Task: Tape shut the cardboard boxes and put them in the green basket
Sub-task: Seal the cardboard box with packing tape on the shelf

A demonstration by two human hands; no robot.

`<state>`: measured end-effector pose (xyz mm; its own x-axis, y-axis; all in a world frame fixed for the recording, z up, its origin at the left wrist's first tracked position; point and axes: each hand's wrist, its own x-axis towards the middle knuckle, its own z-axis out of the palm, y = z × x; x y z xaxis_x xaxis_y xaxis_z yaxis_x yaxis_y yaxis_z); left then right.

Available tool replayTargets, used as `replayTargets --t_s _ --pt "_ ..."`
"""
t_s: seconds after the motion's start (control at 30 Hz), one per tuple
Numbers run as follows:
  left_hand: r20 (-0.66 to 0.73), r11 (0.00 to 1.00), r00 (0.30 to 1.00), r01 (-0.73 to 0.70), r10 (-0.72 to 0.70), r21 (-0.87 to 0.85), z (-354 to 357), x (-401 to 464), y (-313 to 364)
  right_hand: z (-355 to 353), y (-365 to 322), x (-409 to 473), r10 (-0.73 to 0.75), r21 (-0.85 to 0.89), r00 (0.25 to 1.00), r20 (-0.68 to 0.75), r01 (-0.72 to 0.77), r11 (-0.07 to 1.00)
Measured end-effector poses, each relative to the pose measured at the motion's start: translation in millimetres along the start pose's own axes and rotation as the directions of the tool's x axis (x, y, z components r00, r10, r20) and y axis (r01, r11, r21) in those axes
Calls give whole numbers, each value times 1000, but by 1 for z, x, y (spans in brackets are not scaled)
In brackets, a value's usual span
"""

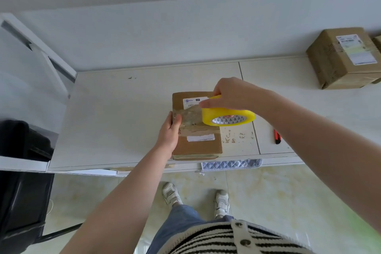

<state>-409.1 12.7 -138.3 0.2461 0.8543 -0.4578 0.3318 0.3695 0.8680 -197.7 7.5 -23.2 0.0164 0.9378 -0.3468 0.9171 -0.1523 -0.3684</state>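
A flat cardboard box [198,146] with white labels lies near the front edge of the white table [115,113]. My left hand [169,132] rests on its left edge, the thumb pressing the end of a clear tape strip onto the top. My right hand [228,94] grips a yellow tape roll [228,116] above the box's right side, and the strip runs from the roll across the box to my left thumb. A second, taller cardboard box [342,57] stands at the table's far right. No green basket is in view.
A red utility knife [277,136] lies on the table right of the box. A quilted cloth [231,164] hangs at the front edge. A black chair [22,192] stands at the left, and a white frame [41,51] leans at the back left.
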Motion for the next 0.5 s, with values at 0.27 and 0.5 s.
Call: replayTargets --t_s 0.27,0.5 --pt "-2 997 999 -38 38 -63 2 3 -11 2 21 1 141 -274 989 40 -125 954" --pt "43 998 998 -48 50 -36 1 3 -12 50 63 13 254 -73 963 92 -248 966"
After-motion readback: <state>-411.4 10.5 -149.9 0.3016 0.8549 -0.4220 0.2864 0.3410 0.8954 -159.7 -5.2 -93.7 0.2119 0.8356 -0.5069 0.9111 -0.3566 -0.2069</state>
